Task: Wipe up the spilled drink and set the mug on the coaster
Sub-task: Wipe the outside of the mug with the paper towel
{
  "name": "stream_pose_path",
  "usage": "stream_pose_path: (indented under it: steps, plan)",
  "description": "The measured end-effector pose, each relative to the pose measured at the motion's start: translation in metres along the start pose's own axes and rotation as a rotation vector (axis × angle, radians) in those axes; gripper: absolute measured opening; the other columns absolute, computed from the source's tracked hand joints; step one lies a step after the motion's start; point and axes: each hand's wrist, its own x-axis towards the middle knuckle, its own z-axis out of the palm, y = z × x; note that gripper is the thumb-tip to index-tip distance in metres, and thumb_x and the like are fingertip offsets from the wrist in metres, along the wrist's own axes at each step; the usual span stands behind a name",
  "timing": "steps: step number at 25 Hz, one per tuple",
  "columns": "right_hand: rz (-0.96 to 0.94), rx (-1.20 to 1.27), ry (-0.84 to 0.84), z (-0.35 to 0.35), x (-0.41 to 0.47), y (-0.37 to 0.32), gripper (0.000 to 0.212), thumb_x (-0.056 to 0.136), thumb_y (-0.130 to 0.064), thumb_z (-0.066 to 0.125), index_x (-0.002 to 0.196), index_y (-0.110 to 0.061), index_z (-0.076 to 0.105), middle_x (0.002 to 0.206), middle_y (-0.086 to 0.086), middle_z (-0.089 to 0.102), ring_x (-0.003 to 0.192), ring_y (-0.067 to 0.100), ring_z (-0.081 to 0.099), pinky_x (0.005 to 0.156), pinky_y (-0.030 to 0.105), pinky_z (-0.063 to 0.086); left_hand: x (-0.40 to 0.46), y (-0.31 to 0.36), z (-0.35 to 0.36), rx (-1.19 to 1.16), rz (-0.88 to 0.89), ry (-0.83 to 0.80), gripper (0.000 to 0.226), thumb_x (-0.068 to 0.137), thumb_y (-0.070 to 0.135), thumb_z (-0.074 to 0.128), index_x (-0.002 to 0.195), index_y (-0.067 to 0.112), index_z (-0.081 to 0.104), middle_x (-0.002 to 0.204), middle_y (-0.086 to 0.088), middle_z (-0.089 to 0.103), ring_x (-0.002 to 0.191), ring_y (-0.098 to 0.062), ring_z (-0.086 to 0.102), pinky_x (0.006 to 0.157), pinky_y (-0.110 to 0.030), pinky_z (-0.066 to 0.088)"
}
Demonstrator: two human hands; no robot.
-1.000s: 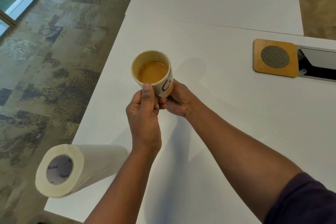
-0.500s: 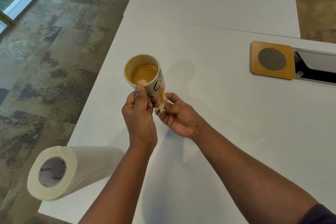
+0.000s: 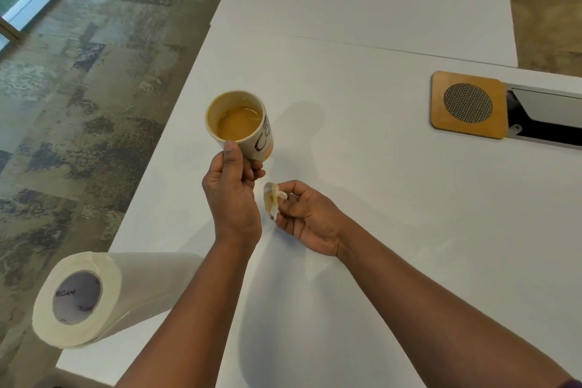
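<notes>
My left hand holds a cream mug from below, lifted above the white table, thumb on its near rim. The mug is upright and holds brown liquid. My right hand sits just right of the left and pinches a small crumpled, brown-stained piece of tissue, apart from the mug. A square wooden coaster with a round mesh centre lies flat at the far right of the table.
A paper towel roll lies on its side at the table's near-left corner, overhanging the edge. A cable slot is cut into the table right beside the coaster. Patterned carpet lies left of the table edge.
My right hand has come away from the mug's side, down and to the right, with the stained tissue in it. The left hand still holds the mug up.
</notes>
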Motion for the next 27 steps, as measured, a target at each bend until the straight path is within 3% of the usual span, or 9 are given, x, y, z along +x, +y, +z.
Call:
stream_pose_path:
  steps: [9, 27]
  plan:
    - [-0.143, 0.031, 0.075, -0.022, -0.015, -0.03, 0.022, 0.097, 0.009, 0.049, 0.1, -0.008, 0.063, 0.088, 0.007, 0.069, 0.075, 0.017, 0.066, 0.066, 0.022, 0.057, 0.023, -0.029, 0.0, -0.016, -0.059, 0.039, 0.04, 0.108, 0.028, 0.043, 0.072, 0.016, 0.055, 0.062, 0.003, 0.049, 0.074, -0.018, 0.054, 0.077, -0.031, 0.049]
    - [-0.155, 0.05, 0.106, -0.035, -0.015, -0.035, 0.02, 0.097, 0.005, 0.052, 0.099, -0.01, 0.065, 0.098, 0.007, 0.067, 0.081, 0.018, 0.065, 0.07, 0.023, 0.057, 0.044, -0.064, -0.003, -0.032, -0.118, 0.052, 0.04, 0.108, 0.028, 0.043, 0.072, 0.016, 0.056, 0.063, 0.004, 0.05, 0.076, -0.02, 0.055, 0.085, -0.034, 0.052]
